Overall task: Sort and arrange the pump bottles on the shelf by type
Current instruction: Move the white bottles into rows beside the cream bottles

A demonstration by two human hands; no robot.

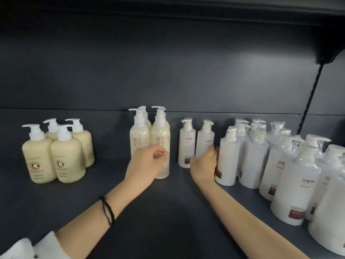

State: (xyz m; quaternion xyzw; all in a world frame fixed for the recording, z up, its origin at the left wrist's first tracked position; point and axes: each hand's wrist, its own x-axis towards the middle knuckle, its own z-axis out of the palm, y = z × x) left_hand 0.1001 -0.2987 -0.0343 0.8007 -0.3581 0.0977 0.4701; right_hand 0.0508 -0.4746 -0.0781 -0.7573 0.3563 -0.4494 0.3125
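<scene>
Four kinds of pump bottle stand on a dark shelf [173, 206]. At the left are several squat cream bottles [54, 154]. In the middle are several tall cream bottles with orange lettering [139, 135]. Right of them stand two small white bottles [186, 144]. My left hand [145, 165] hovers with loosely curled fingers against the front of the tall bottles and holds nothing. My right hand [204, 165] grips the lower part of the right small white bottle [206, 137], close beside the large white bottles [227, 161].
Several large white bottles in plastic wrap [296, 186] crowd the right end up to the front edge. A dark back panel [168, 71] closes the shelf, with a bracket [313, 94] at the right and another shelf overhead. Bare shelf lies between the groups.
</scene>
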